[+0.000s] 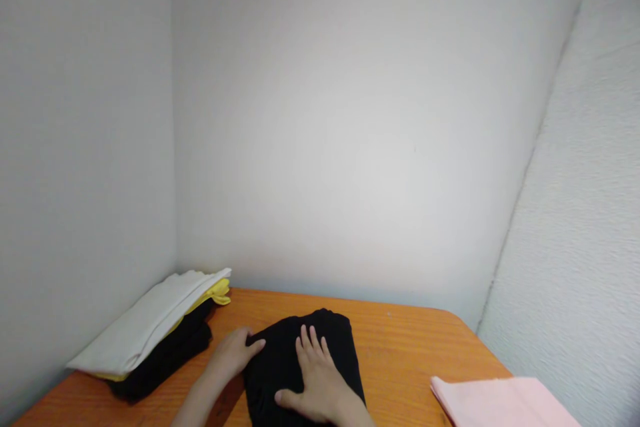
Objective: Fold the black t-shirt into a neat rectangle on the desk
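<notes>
The orange table (pixel 400 347) sits in a corner, closed off by a wall (pixel 75 147) on the left, one behind and a textured wall (pixel 575 247) on the right. A stack of folded clothes (pixel 155 337) blocks the far left corner, just beside the left hand (pixel 233 353). A folded pink cloth (pixel 495 400) takes the near right edge. Between the black garment (pixel 300 360) under the right hand (pixel 317 383) and the pink cloth lies a broad strip of bare tabletop, which also runs along the back wall.
</notes>
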Available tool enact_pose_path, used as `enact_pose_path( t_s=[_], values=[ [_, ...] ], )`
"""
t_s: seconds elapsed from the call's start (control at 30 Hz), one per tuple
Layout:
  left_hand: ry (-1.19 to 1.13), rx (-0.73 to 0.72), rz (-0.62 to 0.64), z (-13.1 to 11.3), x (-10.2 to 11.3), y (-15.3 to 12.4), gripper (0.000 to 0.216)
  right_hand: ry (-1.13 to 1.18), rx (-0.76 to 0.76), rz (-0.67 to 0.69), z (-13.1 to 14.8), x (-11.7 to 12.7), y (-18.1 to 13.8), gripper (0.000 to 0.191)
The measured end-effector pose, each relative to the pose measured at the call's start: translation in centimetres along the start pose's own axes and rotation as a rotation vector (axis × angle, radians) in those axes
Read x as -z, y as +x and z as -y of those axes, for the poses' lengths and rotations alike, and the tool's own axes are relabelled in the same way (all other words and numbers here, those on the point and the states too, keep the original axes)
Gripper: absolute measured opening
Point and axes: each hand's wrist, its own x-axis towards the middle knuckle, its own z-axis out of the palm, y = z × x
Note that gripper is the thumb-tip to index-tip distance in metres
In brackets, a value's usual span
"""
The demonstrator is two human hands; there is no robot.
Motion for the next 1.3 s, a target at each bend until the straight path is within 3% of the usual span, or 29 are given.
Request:
enact_pose_path(
  t_s=[0.1, 0.2, 0.43, 0.57, 0.7, 0.9, 1.0, 1.13, 1.23, 1.3],
  values=[
    [-0.088, -0.006, 0.008, 0.2, 0.3, 0.2, 0.030, -0.003, 0.010, 0.012, 0.0, 0.1, -0.4, 0.118],
    [-0.218, -0.023, -0.011, -0.3, 0.2, 0.6, 0.033, 0.008, 0.048, -0.033, 0.8, 0.7, -1.4, 0.114],
    [-0.585, -0.132, -0.059, -4.8, -1.4, 0.9, 0.040, 0.012, 0.040, 0.006, 1.8, 1.9, -2.1, 0.107],
    [-0.740, -0.130, 0.016, -7.3, -3.7, -0.2, 0.043, 0.000, 0.051, 0.002, 1.6, 1.3, -1.7, 0.108],
    [-0.803, -0.121, 0.121, -8.3, -5.6, -1.3, 0.041, -0.010, 0.063, 0.025, 1.1, 0.7, -1.2, 0.099],
    [-0.709, -0.196, 0.255, -8.4, -5.5, -1.9, 0.029, 0.047, -0.027, 0.083, -2.2, 2.8, -0.7, 0.112],
    [-0.600, -0.254, 0.357, -8.9, -5.2, -2.6, 0.023, 0.067, -0.136, 0.006, -4.2, 4.3, -0.7, 0.082],
    [-0.432, -0.307, 0.418, -10.0, -3.4, -5.1, 0.029, 0.082, -0.166, -0.134, -5.7, 5.1, -0.5, 0.038],
    [-0.189, -0.396, 0.332, -10.5, -1.1, -8.0, 0.042, 0.085, -0.186, -0.209, -5.8, 4.8, 0.1, 0.031],
    [0.016, -0.357, 0.280, -10.0, -0.1, -9.9, 0.062, 0.096, -0.205, -0.261, -5.5, 4.4, 0.7, 0.035]
  ],
)
